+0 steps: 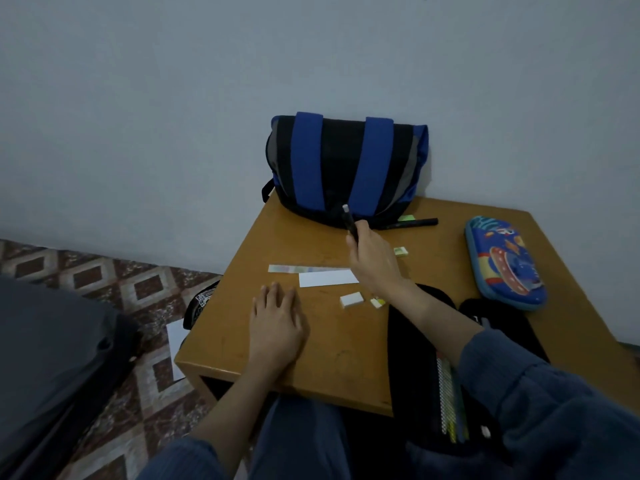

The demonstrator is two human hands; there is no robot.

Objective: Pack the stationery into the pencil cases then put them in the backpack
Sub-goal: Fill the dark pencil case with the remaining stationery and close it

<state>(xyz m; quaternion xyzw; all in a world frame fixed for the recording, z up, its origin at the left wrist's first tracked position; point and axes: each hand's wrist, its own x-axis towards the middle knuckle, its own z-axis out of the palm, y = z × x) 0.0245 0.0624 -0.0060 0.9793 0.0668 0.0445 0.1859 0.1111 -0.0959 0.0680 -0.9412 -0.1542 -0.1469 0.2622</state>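
Observation:
My right hand (372, 259) grips a black pen (349, 220), raised in front of the blue and black backpack (346, 168) that leans on the wall at the table's far side. My left hand (277, 320) rests flat on the wooden table (329, 351), fingers straight. An open black pencil case (446, 375) lies under my right forearm with several pens inside. A closed blue cartoon pencil case (505, 263) lies at the right. On the table lie a black marker (412, 223), a ruler (304, 269), a white paper strip (327, 278), a white eraser (352, 300) and small erasers (400, 251) (377, 302).
A green sticky pad (407, 218) lies by the backpack. A dark bag (199, 301) hangs off the table's left edge. White paper (176, 348) lies on the patterned floor, and a dark bulky object (52, 358) fills the lower left.

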